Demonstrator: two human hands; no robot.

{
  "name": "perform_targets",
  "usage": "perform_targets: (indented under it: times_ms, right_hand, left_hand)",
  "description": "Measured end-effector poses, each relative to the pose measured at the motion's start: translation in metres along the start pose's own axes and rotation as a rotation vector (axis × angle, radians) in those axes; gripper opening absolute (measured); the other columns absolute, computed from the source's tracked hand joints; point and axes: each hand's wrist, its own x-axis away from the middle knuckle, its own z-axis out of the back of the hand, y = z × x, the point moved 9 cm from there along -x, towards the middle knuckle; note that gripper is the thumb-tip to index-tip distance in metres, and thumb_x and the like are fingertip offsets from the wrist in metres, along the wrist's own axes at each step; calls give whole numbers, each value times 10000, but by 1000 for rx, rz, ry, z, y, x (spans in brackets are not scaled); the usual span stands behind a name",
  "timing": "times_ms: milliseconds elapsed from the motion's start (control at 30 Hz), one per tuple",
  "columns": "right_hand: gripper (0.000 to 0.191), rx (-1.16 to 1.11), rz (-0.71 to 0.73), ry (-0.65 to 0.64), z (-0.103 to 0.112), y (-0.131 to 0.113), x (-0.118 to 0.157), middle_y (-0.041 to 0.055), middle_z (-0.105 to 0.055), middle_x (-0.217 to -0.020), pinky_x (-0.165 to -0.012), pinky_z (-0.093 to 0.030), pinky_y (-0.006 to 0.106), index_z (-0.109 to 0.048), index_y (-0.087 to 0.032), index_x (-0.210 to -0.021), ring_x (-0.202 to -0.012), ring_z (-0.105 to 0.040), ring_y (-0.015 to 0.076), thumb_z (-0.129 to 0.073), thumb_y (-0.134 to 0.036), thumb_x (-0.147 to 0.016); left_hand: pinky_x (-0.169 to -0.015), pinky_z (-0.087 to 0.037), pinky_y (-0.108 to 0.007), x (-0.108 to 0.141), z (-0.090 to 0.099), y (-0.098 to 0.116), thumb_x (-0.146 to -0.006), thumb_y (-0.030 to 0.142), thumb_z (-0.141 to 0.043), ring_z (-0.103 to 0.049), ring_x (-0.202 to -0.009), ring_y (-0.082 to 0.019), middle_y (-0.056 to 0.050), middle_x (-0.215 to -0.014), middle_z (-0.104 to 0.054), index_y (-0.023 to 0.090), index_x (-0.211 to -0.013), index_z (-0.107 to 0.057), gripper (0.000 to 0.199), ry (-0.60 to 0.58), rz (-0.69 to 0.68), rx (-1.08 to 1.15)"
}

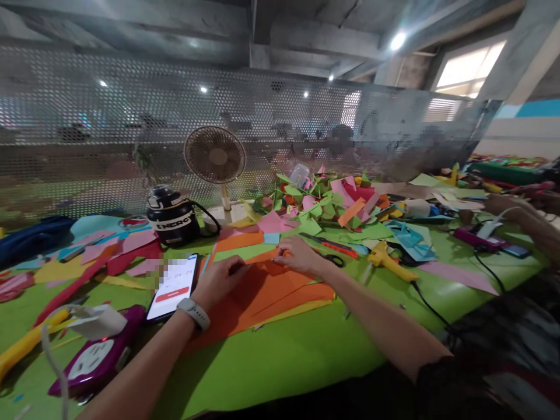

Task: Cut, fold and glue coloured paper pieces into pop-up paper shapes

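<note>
A stack of orange paper [262, 297] lies on the green tabletop, with yellow paper [301, 309] showing under its near edge. At the stack's far left, my left hand [221, 281] is bent with its fingers curled down on an orange sheet. My right hand [300, 256] pinches the sheet's far edge between thumb and fingers. A phone [175, 286] with a lit screen is beside my left wrist, which wears a pale band [193, 312]. Just beyond my right hand are a pair of scissors [332, 258] and a red-and-black cutter [336, 246].
A yellow glue gun [391, 262] with its cord lies to the right. Paper scraps [324, 204] are heaped behind. A black bottle [171, 219] and a fan [215, 154] stand at the back. Purple power strips [98, 353] lie near left and far right, where another person's arm [520, 216] reaches in.
</note>
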Motion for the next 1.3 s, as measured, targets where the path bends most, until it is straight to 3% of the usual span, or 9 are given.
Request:
perform_targets:
  times_ms: [167,333,400,467,600,700,967,1200,1300]
  right_hand:
    - [204,9,-27,5,-5,4,0,47,-644,-772,-730,-351,269,-659,-147,-702,-790,-541,162,-659,-326,-801]
    - [208,-10,-56,-23,-10,3,3,39,-646,-730,-686,-356,258,-666,-151,-684,-745,-545,158,-658,-326,-797]
    - [198,-23,-65,-18,-7,1,4,44,-656,-753,-703,-364,261,-672,-152,-704,-762,-553,162,-657,-325,-799]
    - [170,-37,-77,5,0,0,4,52,-669,-805,-738,-374,268,-679,-152,-750,-803,-563,171,-655,-312,-804]
    - [140,-60,-136,92,16,6,3,71,-685,-924,-801,-389,265,-679,-142,-848,-902,-583,174,-606,-262,-841]
    - [137,-73,-190,128,26,14,2,59,-695,-932,-775,-408,241,-679,-139,-872,-880,-606,155,-574,-226,-854]
    - [152,19,-320,105,49,51,14,10,-674,-694,-591,-379,221,-697,-168,-761,-653,-587,134,-580,-253,-810]
    - [137,180,-428,82,67,90,49,35,-697,-742,-597,-395,246,-703,-184,-740,-673,-611,174,-576,-214,-783]
    - [164,275,-459,111,81,97,62,72,-697,-839,-718,-432,290,-708,-181,-792,-815,-617,217,-545,-194,-802]
  left_hand:
    - [-573,-380,-261,-1,12,-3,-821,490,-422,-558,-613,-174,-21,-663,-639,209,-699,-591,351,84,13,-80]
    - [-578,-406,-268,-1,0,-4,-816,523,-421,-593,-623,-188,-25,-697,-672,213,-786,-629,374,-17,20,-19]
    - [-545,-390,-265,0,1,-6,-809,532,-426,-584,-582,-186,-13,-658,-661,210,-887,-642,396,-6,62,-16]
    - [-510,-358,-259,2,10,-10,-806,532,-424,-565,-544,-181,-3,-615,-641,202,-945,-635,415,83,125,-49]
    - [-502,-323,-245,9,34,-10,-814,508,-404,-529,-521,-162,-2,-586,-608,200,-806,-612,371,297,199,-102]
    - [-507,-320,-237,12,39,-5,-814,494,-401,-514,-508,-149,0,-575,-594,202,-731,-590,358,334,193,-63]
    - [-470,-283,-234,16,37,9,-821,509,-418,-404,-431,-113,41,-455,-455,207,-551,-484,410,346,135,13]
    - [-455,-275,-228,16,29,8,-814,507,-449,-383,-435,-106,54,-451,-414,204,-556,-486,399,329,133,55]
    - [-458,-278,-229,16,28,9,-817,506,-441,-378,-439,-105,52,-461,-424,202,-555,-487,404,326,127,75]
